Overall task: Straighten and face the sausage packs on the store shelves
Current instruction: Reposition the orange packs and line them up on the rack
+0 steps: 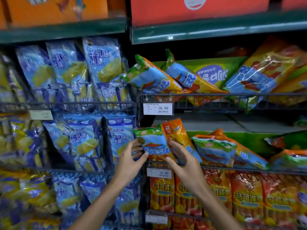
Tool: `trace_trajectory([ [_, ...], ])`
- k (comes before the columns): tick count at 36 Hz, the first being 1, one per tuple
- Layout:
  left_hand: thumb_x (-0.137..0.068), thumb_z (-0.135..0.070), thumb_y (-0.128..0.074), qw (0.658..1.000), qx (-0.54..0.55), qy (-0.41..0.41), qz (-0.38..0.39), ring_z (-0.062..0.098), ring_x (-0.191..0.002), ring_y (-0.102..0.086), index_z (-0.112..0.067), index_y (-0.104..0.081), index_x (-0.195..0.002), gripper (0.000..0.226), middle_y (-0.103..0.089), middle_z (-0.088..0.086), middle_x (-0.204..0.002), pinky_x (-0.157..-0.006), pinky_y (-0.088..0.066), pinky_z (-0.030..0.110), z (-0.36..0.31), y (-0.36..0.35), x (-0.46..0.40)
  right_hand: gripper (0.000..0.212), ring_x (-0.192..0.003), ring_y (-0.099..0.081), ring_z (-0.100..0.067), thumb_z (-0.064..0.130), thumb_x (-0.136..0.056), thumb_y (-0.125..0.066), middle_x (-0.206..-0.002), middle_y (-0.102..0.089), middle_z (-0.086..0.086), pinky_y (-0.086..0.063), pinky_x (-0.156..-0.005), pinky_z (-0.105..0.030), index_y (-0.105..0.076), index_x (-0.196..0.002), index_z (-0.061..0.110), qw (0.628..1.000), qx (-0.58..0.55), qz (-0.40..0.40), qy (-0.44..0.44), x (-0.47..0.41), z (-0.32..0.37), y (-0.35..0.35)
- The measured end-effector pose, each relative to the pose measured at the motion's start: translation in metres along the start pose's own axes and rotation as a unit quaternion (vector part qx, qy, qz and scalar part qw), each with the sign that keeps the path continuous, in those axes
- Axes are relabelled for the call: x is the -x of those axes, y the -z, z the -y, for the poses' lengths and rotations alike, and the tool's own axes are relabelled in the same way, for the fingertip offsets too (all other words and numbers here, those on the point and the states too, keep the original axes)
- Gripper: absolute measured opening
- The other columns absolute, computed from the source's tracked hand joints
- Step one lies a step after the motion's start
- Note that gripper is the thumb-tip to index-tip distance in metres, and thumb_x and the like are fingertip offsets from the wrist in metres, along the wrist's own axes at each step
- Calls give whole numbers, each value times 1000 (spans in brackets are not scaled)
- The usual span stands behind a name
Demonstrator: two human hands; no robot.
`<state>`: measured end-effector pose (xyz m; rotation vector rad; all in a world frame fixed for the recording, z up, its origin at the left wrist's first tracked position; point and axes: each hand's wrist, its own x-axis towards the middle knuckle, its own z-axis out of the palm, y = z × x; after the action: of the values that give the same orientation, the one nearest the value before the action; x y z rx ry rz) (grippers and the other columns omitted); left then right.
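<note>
Two sausage packs lean at the left end of the middle wire shelf (249, 170): a green-and-blue pack (153, 141) in front and an orange pack (176, 131) right behind it. My left hand (131, 156) holds the green-and-blue pack's left edge, thumb near its lower front. My right hand (182, 156) lies with straight fingers against the front of the orange pack. More sausage packs (216, 148) lie tilted to the right on the same shelf. On the upper shelf, several sausage packs (154, 77) lean over to the left.
Blue rice-cracker bags (101, 60) fill the wire shelves on the left. Red-orange sausage packs (245, 196) stand upright on the lower shelf. Price tags (157, 108) hang on the shelf rails. Orange and red cartons (199, 9) sit on the top shelf.
</note>
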<state>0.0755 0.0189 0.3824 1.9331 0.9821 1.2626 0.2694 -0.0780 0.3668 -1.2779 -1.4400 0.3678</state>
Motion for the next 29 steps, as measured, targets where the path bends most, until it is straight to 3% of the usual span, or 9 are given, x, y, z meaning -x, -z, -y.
trace_trajectory([
  [3,-93,-27,-72,999,34,4,14,-6,-116,-58,-35,-51,-129,42,-59,-18,-129,-90,-48,8,4,1,-5,62,-130,-40,20,29,-97,-69,-144,-43,35,-40,-108,-11,-42,-153,34,1000,6,-10,0,-9,6,-8],
  [8,-90,-29,-74,999,46,-22,2,-1,-110,-64,-23,-59,-131,44,-65,-10,-121,-97,-56,31,15,2,-16,73,-134,-37,17,42,-93,-70,-149,-40,29,-36,-106,-5,-34,-156,34,998,35,-51,-2,-17,6,-18],
  [12,-85,-44,-69,999,40,-33,8,-5,-108,-61,-26,-52,-140,60,-61,-11,-121,-96,-53,21,15,-2,-16,76,-133,-34,21,47,-91,-69,-150,-37,34,-35,-101,-1,-32,-156,38,995,63,-78,4,-14,1,-21],
  [14,-87,-44,-70,999,34,-34,25,-6,-117,-57,-26,-47,-145,65,-56,-9,-133,-99,-47,13,19,-4,-19,76,-136,-35,18,48,-91,-70,-151,-37,36,-36,-104,-5,-32,-155,42,993,79,-87,5,-13,-3,-19],
  [16,-88,-43,-74,999,20,-35,37,-8,-132,-44,-26,-49,-142,62,-48,-11,-146,-106,-37,11,19,-2,-23,75,-139,-35,14,49,-90,-70,-152,-36,36,-38,-108,-13,-31,-155,44,991,99,-90,8,-11,-6,-15],
  [18,-89,-36,-76,996,34,-52,56,-20,-118,-49,-27,-59,-126,42,-56,-12,-129,-103,-41,10,16,0,-28,76,-139,-36,12,50,-89,-71,-152,-37,37,-39,-109,-16,-32,-154,44,990,107,-95,9,-10,-8,-10],
  [20,-88,-32,-77,993,60,-71,71,-5,-106,-62,-32,-63,-115,30,-60,-6,-115,-98,-54,26,15,3,-33,76,-139,-38,11,49,-89,-72,-151,-39,36,-39,-109,-15,-33,-154,43,989,104,-101,9,-10,-8,-5],
  [22,-86,-37,-76,991,60,-89,86,4,-111,-64,-37,-64,-115,31,-62,-5,-120,-99,-55,36,13,5,-36,75,-138,-40,10,46,-88,-74,-150,-41,35,-40,-109,-15,-36,-153,42,990,102,-102,11,-11,-9,-3],
  [29,-83,-45,-78,985,95,-70,127,9,-124,-61,-40,-58,-129,51,-65,-12,-129,-110,-49,42,14,3,-43,74,-133,-42,14,49,-85,-75,-147,-46,32,-41,-108,-14,-41,-151,41,988,128,-81,10,-14,-15,3],
])
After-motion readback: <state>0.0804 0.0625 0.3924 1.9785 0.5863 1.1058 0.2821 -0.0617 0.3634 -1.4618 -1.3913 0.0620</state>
